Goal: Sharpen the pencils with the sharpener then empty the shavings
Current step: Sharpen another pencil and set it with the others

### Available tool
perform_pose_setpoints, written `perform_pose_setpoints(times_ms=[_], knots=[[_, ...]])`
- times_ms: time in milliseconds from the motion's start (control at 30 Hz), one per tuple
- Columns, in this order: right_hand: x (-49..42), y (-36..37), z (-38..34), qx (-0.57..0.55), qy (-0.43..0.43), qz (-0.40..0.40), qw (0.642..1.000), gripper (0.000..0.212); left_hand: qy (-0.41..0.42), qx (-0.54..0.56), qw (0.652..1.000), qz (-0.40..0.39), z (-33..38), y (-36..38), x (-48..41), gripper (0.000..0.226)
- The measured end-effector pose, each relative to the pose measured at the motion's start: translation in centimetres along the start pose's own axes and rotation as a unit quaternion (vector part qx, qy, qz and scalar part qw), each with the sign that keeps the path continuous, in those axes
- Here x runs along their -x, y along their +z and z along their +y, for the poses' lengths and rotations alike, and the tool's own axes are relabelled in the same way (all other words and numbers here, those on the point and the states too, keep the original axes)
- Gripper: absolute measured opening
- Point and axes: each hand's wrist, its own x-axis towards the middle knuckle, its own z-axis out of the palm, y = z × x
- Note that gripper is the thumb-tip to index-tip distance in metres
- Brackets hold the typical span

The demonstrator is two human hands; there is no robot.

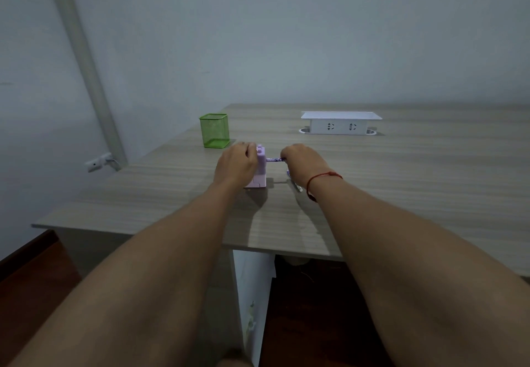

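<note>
A small lilac pencil sharpener (260, 171) stands upright on the wooden table (401, 171). My left hand (236, 164) wraps its left side and covers most of that side. A purple patterned pencil (274, 159) pokes level into the sharpener's right face. My right hand (304, 164) is closed around the pencil's other end. Under my right hand lie more pencils (295, 184), mostly hidden by the wrist with its red string.
A green mesh pen holder (215, 130) stands behind and left of the sharpener. A white socket box (340, 123) sits at the back middle of the table. The table's front edge runs close below my forearms, and the wall stands behind.
</note>
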Motion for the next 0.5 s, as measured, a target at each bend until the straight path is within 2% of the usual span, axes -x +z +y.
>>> perform_pose_setpoints(times_ms=[67, 167, 267, 367, 433, 500], knots=[[0.0, -0.1, -0.1, 0.002, 0.005, -0.010, 1.000, 0.035, -0.006, 0.029, 1.000, 0.000, -0.6, -0.7, 0.1, 0.037], [-0.1, -0.8, -0.6, 0.004, -0.001, -0.020, 1.000, 0.046, -0.060, 0.021, 0.998, 0.014, -2.6, -1.9, 0.5, 0.038], [-0.4, -1.5, -1.5, 0.000, -0.022, -0.019, 1.000, 0.054, -0.105, 0.002, 0.992, -0.066, -4.8, -2.4, 1.3, 0.041], [-1.0, -1.8, -2.9, -0.069, -0.052, -0.048, 0.995, 0.068, -0.068, -0.015, 0.988, -0.141, -5.7, -2.3, 2.1, 0.030], [-1.4, -1.6, -4.1, -0.090, -0.069, -0.091, 0.989, 0.081, -0.046, -0.021, 0.989, -0.138, -5.7, -2.3, 2.3, 0.026], [-1.7, -1.2, -5.0, -0.079, -0.070, -0.115, 0.988, 0.084, -0.040, -0.033, 0.990, -0.130, -5.5, -2.4, 2.4, 0.025]])
